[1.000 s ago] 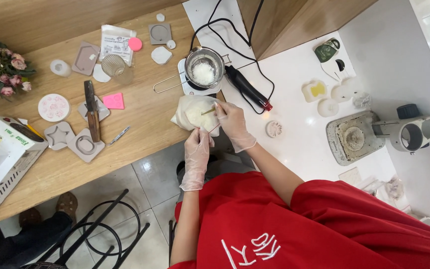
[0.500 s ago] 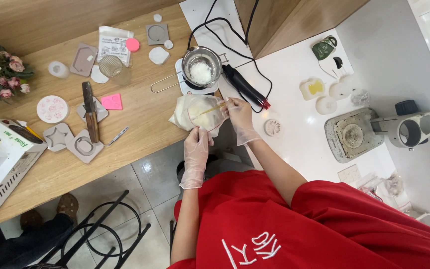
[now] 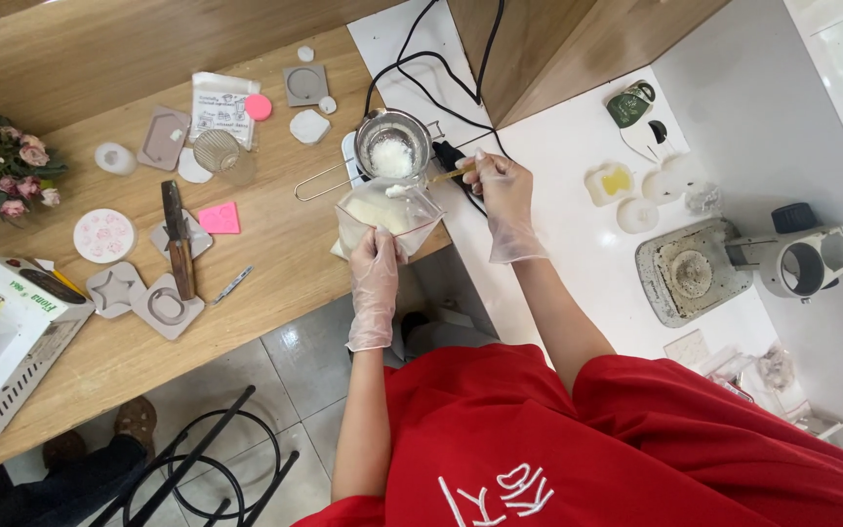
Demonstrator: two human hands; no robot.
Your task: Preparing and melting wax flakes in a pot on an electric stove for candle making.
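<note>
Wooden table (image 3: pixel 275 244): left hand (image 3: pixel 375 263) grips bag (image 3: pixel 382 210); right hand (image 3: pixel 500 185) holds spoon (image 3: pixel 446 177).

Both gloved hands reach forward: left hand (image 3: pixel 375 263) pinched closed, right hand (image 3: pixel 501 187) raised higher, fingers curled.

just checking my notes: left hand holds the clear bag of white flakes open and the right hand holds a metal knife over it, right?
Not quite. The right hand holds a small wooden stick, not a metal knife; the head view shows this. The left hand does hold the clear bag of white flakes open.
</note>
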